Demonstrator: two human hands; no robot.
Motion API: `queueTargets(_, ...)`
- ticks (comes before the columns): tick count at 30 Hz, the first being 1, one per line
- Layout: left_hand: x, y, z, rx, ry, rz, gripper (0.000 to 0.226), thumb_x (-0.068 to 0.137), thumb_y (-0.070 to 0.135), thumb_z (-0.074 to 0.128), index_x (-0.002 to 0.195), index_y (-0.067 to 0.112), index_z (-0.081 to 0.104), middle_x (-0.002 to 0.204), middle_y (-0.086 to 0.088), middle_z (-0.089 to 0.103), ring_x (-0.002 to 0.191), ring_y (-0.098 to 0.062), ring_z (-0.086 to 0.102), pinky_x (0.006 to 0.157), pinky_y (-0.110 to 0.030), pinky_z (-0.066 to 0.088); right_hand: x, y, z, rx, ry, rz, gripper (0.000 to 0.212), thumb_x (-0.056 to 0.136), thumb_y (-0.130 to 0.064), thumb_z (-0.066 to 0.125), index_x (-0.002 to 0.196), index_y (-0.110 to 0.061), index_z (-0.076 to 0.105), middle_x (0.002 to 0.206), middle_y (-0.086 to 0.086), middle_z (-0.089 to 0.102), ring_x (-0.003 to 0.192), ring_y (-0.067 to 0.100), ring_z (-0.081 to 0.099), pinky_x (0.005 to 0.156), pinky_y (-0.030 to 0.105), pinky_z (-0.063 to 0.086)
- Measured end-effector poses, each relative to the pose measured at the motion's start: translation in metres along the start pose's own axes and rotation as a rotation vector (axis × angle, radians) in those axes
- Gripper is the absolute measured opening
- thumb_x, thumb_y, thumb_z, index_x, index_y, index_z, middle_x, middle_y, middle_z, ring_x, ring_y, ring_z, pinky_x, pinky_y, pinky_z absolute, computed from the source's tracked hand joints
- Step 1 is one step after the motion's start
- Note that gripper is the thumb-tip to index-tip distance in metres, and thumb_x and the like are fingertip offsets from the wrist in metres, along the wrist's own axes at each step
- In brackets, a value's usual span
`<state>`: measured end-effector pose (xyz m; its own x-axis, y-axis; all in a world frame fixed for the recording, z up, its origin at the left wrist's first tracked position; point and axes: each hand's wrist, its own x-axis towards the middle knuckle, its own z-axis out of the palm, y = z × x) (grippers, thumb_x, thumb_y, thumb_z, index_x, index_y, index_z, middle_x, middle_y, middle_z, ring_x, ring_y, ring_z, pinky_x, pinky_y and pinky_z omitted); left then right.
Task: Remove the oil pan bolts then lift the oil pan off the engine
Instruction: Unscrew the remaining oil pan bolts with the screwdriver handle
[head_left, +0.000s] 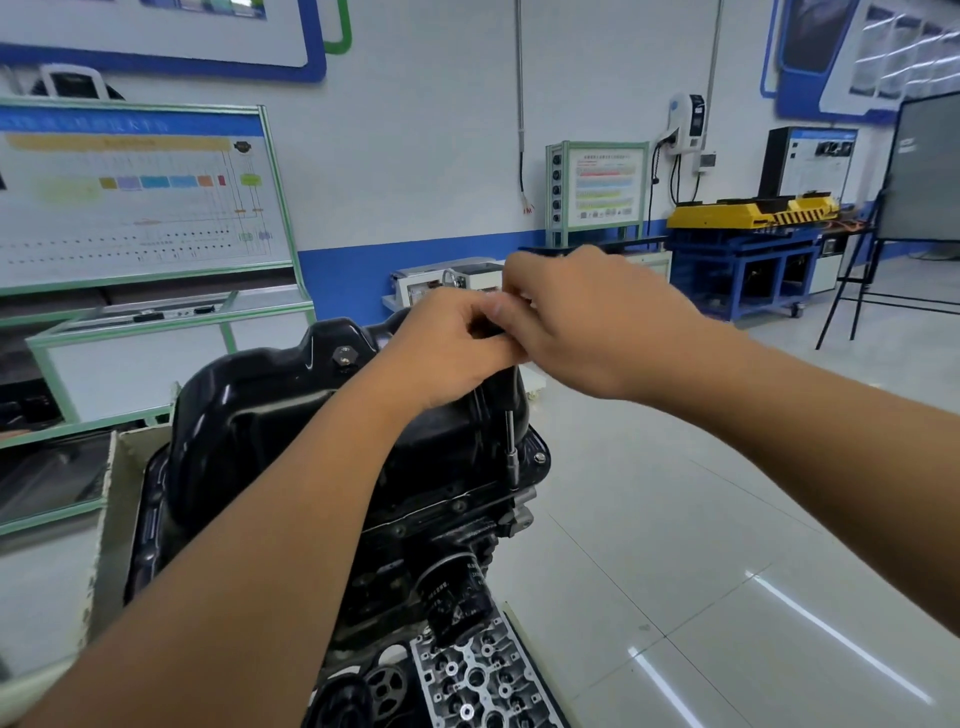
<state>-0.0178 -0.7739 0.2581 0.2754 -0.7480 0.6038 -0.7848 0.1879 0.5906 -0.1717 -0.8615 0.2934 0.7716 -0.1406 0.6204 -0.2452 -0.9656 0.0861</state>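
**Both hands on a socket driver above the oil pan**

Where the two hands meet, a black driver handle (506, 382) is gripped: the left hand (447, 348) is curled round its top, and the right hand (576, 322) is closed over the same spot, fingertips pinching. From the handle a steel shaft with socket (511, 454) is seen running down onto a bolt at the flange of the oil pan (270, 410), beside another flange bolt (540, 458). The black pan is seated on the inverted engine (415, 535), its drain plug (343, 356) facing upward. White lettering on the oil filter (457, 592) cannot be read; text on the wall boards (135, 192) is blurred.
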Motion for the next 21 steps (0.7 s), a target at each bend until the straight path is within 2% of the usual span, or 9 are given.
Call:
queueTargets(3, 0.001, -0.002, 0.001, 0.057, 0.033, 0.0, 0.016, 0.059, 0.046, 0.06, 0.065, 0.037, 0.071, 0.06, 0.014, 0.064, 0.059, 0.001, 0.052, 0.062, -0.019, 0.045, 0.002, 0.001, 0.003, -0.215, 0.028, -0.066, 0.058, 0.099, -0.067, 0.012, 0.09, -0.022, 0.047, 0.066, -0.003, 0.034, 0.066, 0.031, 0.043, 0.058, 0.038, 0.027)
queueTargets(5, 0.0, -0.003, 0.002, 0.08, 0.061, 0.015, 0.011, 0.059, 0.047, 0.059, 0.061, 0.038, 0.065, 0.054, 0.02, 0.054, 0.053, 0.003, 0.047, 0.055, -0.011, 0.037, 0.006, 0.006, 0.004, -0.229, 0.034, -0.092, 0.065, 0.094, -0.072, 0.008, 0.087, -0.021, 0.048, 0.064, -0.003, 0.037, 0.063, 0.029, 0.044, 0.056, 0.036, 0.026)
queueTargets(9, -0.002, -0.006, 0.004, 0.107, 0.093, 0.037, 0.016, 0.063, 0.049, 0.062, 0.067, 0.033, 0.063, 0.054, 0.02, 0.051, 0.053, 0.002, 0.045, 0.053, -0.01, 0.036, 0.01, 0.017, 0.007, -0.273, 0.087, -0.169, 0.073, 0.091, -0.077, 0.004, 0.082, -0.02, 0.048, 0.06, -0.002, 0.039, 0.056, 0.027, 0.044, 0.051, 0.033, 0.017)
queueTargets(12, -0.002, -0.006, 0.004, 0.119, 0.066, 0.049, 0.027, 0.067, 0.056, 0.067, 0.08, 0.032, 0.07, 0.063, 0.014, 0.061, 0.061, -0.004, 0.055, 0.061, -0.021, 0.047, 0.012, 0.027, 0.009, -0.238, 0.104, -0.188, 0.07, 0.091, -0.078, 0.008, 0.078, -0.02, 0.045, 0.056, -0.002, 0.038, 0.053, 0.028, 0.042, 0.05, 0.033, 0.017)
queueTargets(14, -0.005, -0.006, 0.006, 0.083, 0.062, 0.063, 0.024, 0.068, 0.059, 0.072, 0.085, 0.041, 0.072, 0.07, 0.017, 0.068, 0.067, -0.003, 0.061, 0.069, -0.023, 0.053, 0.015, 0.033, 0.012, -0.131, 0.088, -0.23, 0.064, 0.092, -0.076, 0.014, 0.075, -0.022, 0.044, 0.054, -0.002, 0.04, 0.052, 0.028, 0.042, 0.049, 0.035, 0.025)
queueTargets(17, -0.004, -0.003, 0.011, 0.084, 0.076, 0.052, 0.037, 0.07, 0.058, 0.075, 0.102, 0.038, 0.076, 0.091, 0.011, 0.078, 0.09, -0.012, 0.073, 0.088, -0.039, 0.06, 0.02, 0.036, 0.017, -0.033, 0.071, -0.207, 0.062, 0.09, -0.074, 0.015, 0.074, -0.022, 0.045, 0.056, 0.0, 0.046, 0.057, 0.028, 0.047, 0.053, 0.037, 0.034)
queueTargets(19, -0.001, -0.002, 0.008, 0.111, 0.065, 0.048, 0.038, 0.072, 0.055, 0.074, 0.103, 0.033, 0.078, 0.093, 0.012, 0.078, 0.093, -0.01, 0.073, 0.087, -0.034, 0.059, 0.023, 0.033, 0.016, -0.057, 0.046, -0.159, 0.071, 0.087, -0.075, 0.011, 0.076, -0.018, 0.052, 0.059, 0.002, 0.049, 0.061, 0.03, 0.05, 0.055, 0.036, 0.031)
queueTargets(21, 0.001, -0.002, 0.003, 0.119, 0.052, 0.057, 0.024, 0.075, 0.048, 0.076, 0.093, 0.032, 0.078, 0.083, 0.015, 0.075, 0.081, -0.001, 0.07, 0.074, -0.019, 0.056, 0.021, 0.026, 0.012, -0.062, 0.01, -0.124, 0.073, 0.088, -0.077, 0.013, 0.077, -0.018, 0.053, 0.062, 0.001, 0.05, 0.065, 0.029, 0.051, 0.056, 0.035, 0.028)
